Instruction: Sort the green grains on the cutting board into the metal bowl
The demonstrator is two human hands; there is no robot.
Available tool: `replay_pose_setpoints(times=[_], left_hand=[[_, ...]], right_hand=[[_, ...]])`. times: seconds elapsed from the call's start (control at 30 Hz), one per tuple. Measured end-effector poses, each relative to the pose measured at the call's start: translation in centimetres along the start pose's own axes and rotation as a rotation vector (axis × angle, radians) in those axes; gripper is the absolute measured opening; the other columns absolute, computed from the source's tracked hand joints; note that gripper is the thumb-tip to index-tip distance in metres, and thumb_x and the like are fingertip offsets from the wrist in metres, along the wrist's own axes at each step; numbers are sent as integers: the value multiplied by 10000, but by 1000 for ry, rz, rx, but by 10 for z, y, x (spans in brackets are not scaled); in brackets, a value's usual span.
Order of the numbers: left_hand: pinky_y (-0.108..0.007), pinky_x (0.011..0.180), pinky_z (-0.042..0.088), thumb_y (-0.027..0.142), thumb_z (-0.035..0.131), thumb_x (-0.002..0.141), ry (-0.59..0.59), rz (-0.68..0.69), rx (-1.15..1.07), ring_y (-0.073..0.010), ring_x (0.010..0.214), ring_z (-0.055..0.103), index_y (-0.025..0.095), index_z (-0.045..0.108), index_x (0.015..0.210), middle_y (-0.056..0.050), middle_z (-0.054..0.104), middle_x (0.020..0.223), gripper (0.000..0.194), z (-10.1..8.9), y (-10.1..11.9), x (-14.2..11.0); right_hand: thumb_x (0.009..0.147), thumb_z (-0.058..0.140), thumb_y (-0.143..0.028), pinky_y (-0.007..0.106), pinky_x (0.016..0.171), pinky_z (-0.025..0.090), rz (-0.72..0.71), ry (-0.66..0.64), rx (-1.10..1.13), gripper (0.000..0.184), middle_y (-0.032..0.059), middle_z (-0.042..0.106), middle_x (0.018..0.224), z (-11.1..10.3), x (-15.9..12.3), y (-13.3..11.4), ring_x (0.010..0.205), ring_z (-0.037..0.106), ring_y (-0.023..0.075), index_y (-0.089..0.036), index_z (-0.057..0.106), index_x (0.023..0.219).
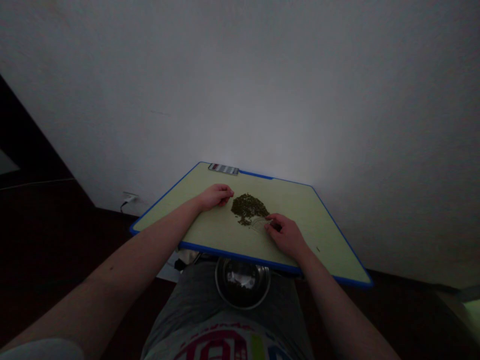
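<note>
While a plain grey wall [240, 90] fills the dim room's back, dark reddish floor [45, 250] flanks a blue-edged, pale yellow-green desk [292, 197]. Below its near edge, by the person's lap [180, 300], is a round, shiny metal bowl [224, 286]. Mid-desk lies a loose heap of small dark-green grains [247, 206], the left hand [214, 197] beside it with fingers bunched; whether they pinch anything, I cannot tell. The right hand [287, 235] curls its fingers at a clear, curved-edged piece [257, 224] by the heap, grip unclear. Along the far edge lies a flat, grey striped rectangle [223, 169].
</note>
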State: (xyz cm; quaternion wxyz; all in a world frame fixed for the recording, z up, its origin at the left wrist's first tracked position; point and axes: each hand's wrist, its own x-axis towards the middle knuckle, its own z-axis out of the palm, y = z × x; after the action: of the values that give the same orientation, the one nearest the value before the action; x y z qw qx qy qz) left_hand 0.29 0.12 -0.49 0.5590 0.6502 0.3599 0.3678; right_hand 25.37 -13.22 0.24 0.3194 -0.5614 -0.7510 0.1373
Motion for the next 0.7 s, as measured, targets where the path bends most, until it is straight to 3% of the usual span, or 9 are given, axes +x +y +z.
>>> replay_pose_setpoints(times=[0.7], left_hand=[[-195,389,285,313,588,701,0,10,-16,-53,384,401,143,503,662,39,460,470,194,0,-2,1]], right_hand=[[808,497,-333,243,610,402,-164,-160,-16,348,18,634,724,2,-6,-6,608,529,126,-203,597,1115]])
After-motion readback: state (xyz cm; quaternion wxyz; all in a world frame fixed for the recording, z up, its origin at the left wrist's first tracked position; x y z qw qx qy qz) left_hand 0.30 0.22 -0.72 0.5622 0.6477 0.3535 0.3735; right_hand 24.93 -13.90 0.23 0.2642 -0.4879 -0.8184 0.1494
